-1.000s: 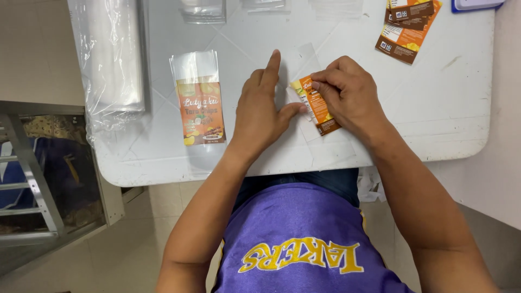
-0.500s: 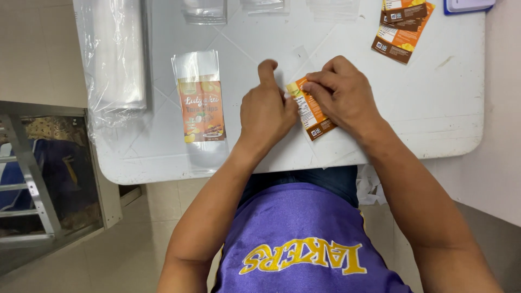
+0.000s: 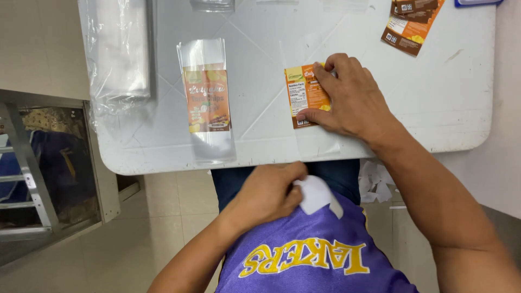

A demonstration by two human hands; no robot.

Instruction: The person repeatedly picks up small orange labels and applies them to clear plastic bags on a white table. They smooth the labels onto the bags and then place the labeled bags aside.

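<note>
Right hand (image 3: 347, 95) is flat on the table, fingers spread narrow and pressing down on an orange label (image 3: 305, 93), thumb at its bottom edge, fingertips over its right side. The label lies near the front middle of the white table (image 3: 461, 103), long axis running twelve to six, brown strip at the six o'clock end, so its top points away from the person. Under it there seems to be a clear bag, hard to make out against the white top. Left hand (image 3: 268, 192) is off the table at about seven o'clock from the label, down by the lap, pinching a white slip of paper (image 3: 316, 194) between thumb and fingers; part of the slip is tucked behind the fingers. Out at nine o'clock from the right hand, one clear bag with an orange label (image 3: 206, 100) lies flat, also long axis twelve to six. Further at ten o'clock, one bundle of clear plastic bags (image 3: 116, 51) hangs over the table's left edge, cut off at the top. At one o'clock, a small pile of loose labels (image 3: 410, 24), at least two, cut off by the frame. A blue thing (image 3: 477, 2) barely shows at the top edge. White paper scraps (image 3: 377, 179) lie on the floor below the right forearm.
</note>
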